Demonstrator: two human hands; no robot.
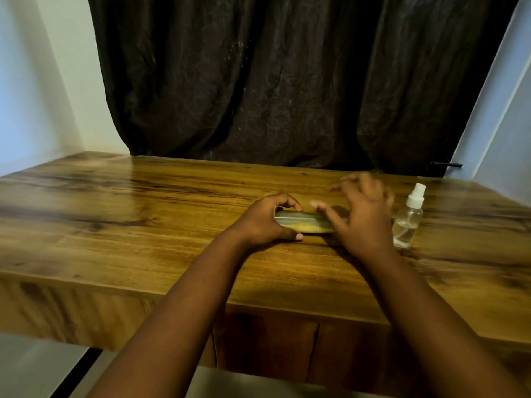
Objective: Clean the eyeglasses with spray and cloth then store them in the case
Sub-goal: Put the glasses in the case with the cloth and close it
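From the head view, the long, flat, yellowish-green glasses case (304,223) lies shut on the wooden bench (143,214), a little right of centre. The left hand (268,221) grips its left end, fingers curled over the far edge and thumb on the near edge. The right hand (363,214) is blurred, its fingers spread and holding nothing, just over the case's right end. No eyeglasses and no cloth show anywhere; whether they are inside the case cannot be told. So this is either the very start, with the case about to be opened, or the very end, with it just closed

The small clear plastic spray bottle with a white nozzle (409,215) stands upright just beside the right hand, near enough to be knocked. A dark crumpled curtain (287,81) hangs behind the bench
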